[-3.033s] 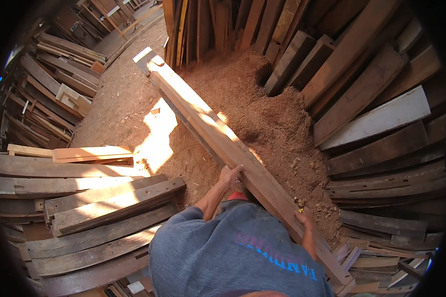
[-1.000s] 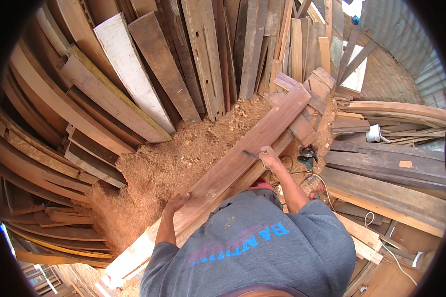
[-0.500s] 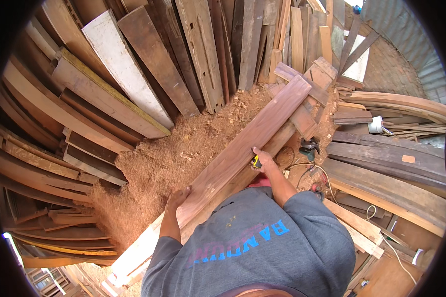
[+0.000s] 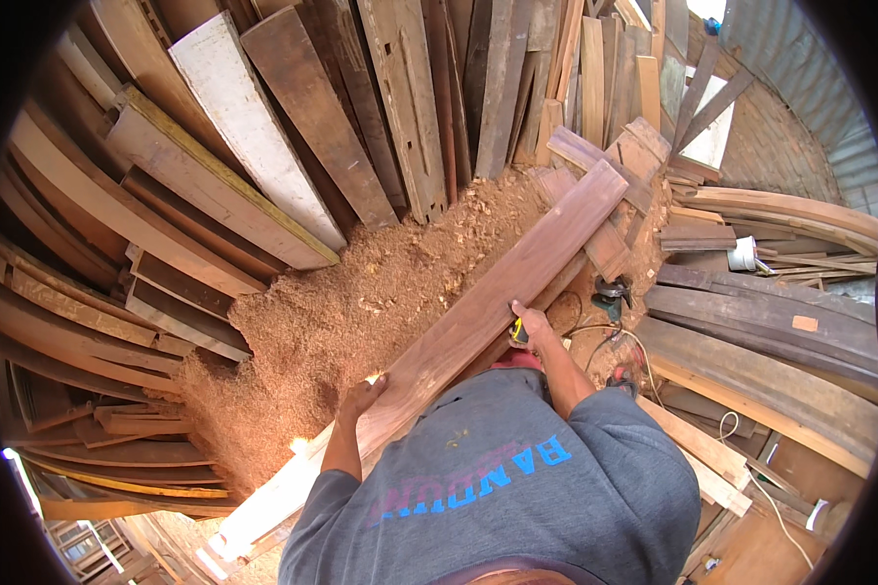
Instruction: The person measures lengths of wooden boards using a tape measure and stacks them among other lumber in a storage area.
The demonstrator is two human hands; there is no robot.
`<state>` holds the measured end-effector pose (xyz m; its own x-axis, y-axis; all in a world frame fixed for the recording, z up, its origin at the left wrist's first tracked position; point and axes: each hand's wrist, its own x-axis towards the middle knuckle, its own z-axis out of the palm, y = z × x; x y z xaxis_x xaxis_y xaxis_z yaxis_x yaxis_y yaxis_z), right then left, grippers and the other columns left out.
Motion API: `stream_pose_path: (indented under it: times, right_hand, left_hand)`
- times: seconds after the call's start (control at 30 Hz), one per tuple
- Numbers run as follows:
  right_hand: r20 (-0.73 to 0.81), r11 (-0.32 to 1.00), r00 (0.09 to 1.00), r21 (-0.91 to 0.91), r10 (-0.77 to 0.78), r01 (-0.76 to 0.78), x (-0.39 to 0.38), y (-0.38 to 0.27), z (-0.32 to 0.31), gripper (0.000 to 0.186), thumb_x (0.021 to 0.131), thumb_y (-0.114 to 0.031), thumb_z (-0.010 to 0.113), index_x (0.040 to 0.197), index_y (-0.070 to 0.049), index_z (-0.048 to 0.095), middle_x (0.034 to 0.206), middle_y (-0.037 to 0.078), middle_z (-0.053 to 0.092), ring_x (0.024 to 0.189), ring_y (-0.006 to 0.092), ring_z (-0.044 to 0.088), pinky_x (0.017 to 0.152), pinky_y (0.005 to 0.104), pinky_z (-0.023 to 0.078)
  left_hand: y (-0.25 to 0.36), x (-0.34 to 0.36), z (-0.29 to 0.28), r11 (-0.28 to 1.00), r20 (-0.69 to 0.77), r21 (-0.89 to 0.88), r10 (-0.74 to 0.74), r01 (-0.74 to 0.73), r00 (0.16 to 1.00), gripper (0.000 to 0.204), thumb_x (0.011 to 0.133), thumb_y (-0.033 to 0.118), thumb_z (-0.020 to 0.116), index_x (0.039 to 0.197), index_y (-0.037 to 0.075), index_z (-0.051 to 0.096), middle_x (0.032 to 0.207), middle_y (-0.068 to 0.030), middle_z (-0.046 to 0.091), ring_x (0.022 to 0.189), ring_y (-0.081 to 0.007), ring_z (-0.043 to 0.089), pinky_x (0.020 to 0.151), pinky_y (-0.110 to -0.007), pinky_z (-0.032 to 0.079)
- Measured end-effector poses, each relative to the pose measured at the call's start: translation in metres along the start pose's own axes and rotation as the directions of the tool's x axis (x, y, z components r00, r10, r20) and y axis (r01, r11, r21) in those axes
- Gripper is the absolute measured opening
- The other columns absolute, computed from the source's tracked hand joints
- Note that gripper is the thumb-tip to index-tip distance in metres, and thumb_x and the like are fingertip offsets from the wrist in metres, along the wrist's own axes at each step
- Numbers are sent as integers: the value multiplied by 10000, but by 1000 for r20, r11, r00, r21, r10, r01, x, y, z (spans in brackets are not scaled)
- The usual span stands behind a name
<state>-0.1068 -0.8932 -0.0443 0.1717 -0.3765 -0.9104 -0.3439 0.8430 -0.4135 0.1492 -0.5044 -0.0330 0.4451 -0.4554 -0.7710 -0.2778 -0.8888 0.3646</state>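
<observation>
A long reddish-brown plank (image 4: pixel 478 310) runs diagonally from the bright lower left to the upper right, in front of my body. At its left long edge my left hand (image 4: pixel 363 398) is closed on the plank, its fingers partly hidden. My right hand (image 4: pixel 537 330) is at the plank's opposite edge, further up. A yellow-and-black tape measure (image 4: pixel 519 331) sits in its grip, with the thumb or a finger against the wood. Beneath the plank, another timber (image 4: pixel 560 281) shows along the right side. The plank's far end lies over short crossing boards (image 4: pixel 605 252).
Brown shavings (image 4: pixel 302 341) cover the ground left of the plank. Upright boards (image 4: pixel 317 112) lean along the back and left. A green power tool (image 4: pixel 610 295) and a pale cable (image 4: pixel 644 356) lie to the right, near stacked timbers (image 4: pixel 761 375).
The view has shifted slightly. The plank has moved a little toward me, covering more of the timber beneath, and both hands have moved with it. The tape measure stays in my right hand.
</observation>
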Motion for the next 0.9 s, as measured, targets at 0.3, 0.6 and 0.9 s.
stream_pose_path:
  times: [0.3, 0.6, 0.9]
  right_hand:
    - [278, 631, 957, -728, -87, 269, -23, -19, -12, 428, 866, -396, 678, 1066, -19, 637, 800, 81, 646, 682, 259, 605, 645, 433, 507]
    - [644, 207, 760, -734, -91, 647, -97, -45, 53, 715, 867, -373, 664, 1387, 43, 404, 1250, 253, 577, 1089, 298, 599, 912, 389, 474]
    - [979, -318, 204, -197, -12, 927, -121, 30, 174, 865, 870, -363, 650, 1499, 28, 204, 1029, 212, 640, 918, 266, 643, 829, 381, 504]
  left_hand:
    - [39, -32, 8, 999, -378, 24, 41, -35, 925, 681, 829, 571, 650, 1223, 24, 557, 1093, -253, 659, 1112, -418, 592, 973, -478, 448]
    - [94, -72, 43, 983, -594, 127, 180, -130, 784, 569, 840, 467, 656, 1247, 75, 592, 1187, -208, 618, 1103, -406, 577, 985, -516, 422]
    - [94, -57, 62, 373, -162, -905, 142, -205, 977, 297, 957, 283, 602, 1145, 56, 634, 967, -53, 674, 794, -153, 649, 671, -319, 547]
